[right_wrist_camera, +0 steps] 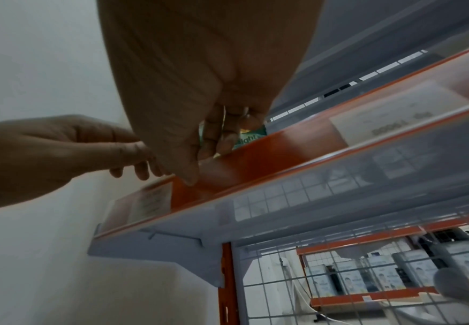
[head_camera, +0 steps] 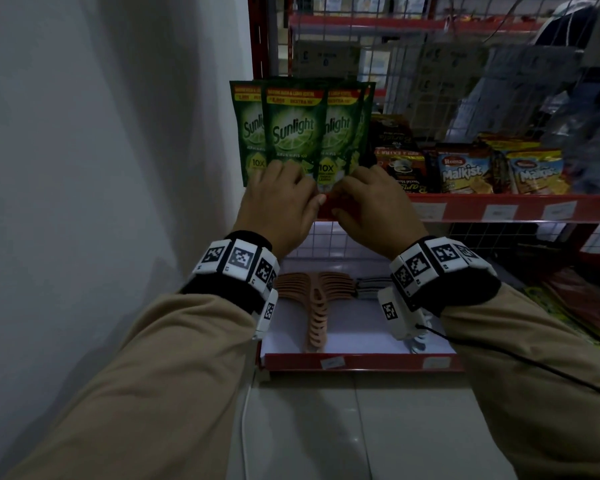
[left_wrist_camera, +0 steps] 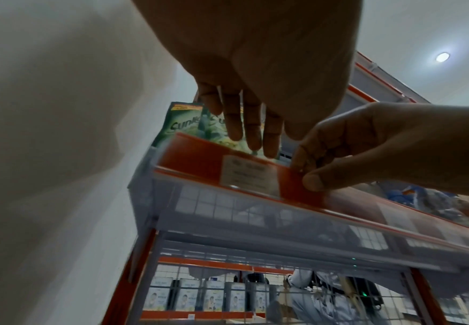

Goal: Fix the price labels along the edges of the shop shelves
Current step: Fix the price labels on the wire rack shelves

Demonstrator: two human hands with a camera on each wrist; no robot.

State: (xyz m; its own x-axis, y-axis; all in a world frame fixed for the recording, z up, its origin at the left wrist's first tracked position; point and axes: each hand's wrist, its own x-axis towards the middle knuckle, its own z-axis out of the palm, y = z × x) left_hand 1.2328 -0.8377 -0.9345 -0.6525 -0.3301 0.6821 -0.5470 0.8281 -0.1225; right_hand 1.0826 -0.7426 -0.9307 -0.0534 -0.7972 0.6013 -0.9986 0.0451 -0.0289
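Price label (left_wrist_camera: 249, 176) sits in the red shelf-edge strip (left_wrist_camera: 197, 158) below the Sunlight pouches (head_camera: 293, 133); right hand (left_wrist_camera: 366, 145) pinches the strip beside it, left hand (left_wrist_camera: 244, 72) fingers straight above; tugging hard could crease or dislodge the label.
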